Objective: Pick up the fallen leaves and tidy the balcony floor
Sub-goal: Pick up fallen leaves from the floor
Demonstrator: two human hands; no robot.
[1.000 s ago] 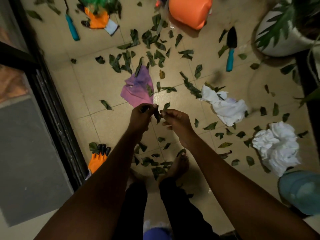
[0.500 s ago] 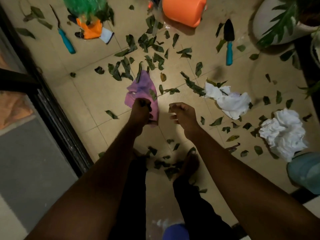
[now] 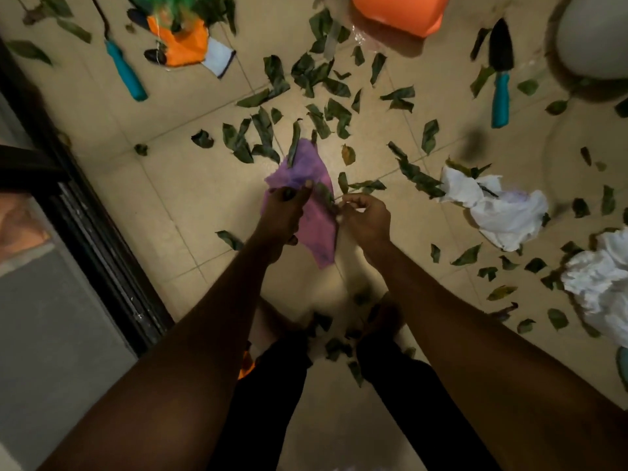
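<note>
The tiled floor [image 3: 190, 205] fills the view, with a black door frame [image 3: 88, 212] running along its left edge. A white pot [image 3: 594, 39] sits in the far right corner and an orange bucket [image 3: 401, 11] stands at the far edge. Two crumpled white cloths lie by the right edge, one [image 3: 503, 215] nearer the middle and one [image 3: 601, 283] cut off by the picture's edge. An orange glove [image 3: 180, 42] lies near the far left corner.

Mid-floor, a purple cloth [image 3: 316, 229] hangs lifted between both hands. The left hand [image 3: 283, 212] grips its upper part with curled fingers; something dark shows between them, too blurred to name. The right hand [image 3: 365, 219] pinches the cloth's right edge with curled fingers, where a leaf [image 3: 324, 195] lies against it.

A trowel [image 3: 500, 76] with a teal handle lies toward the far right; another teal-handled tool [image 3: 125, 73] lies toward the far left.

Fallen leaves [image 3: 306, 79] are scattered over most of the floor, thickest beyond the cloth, with more by the white cloths and around the person's bare feet.
</note>
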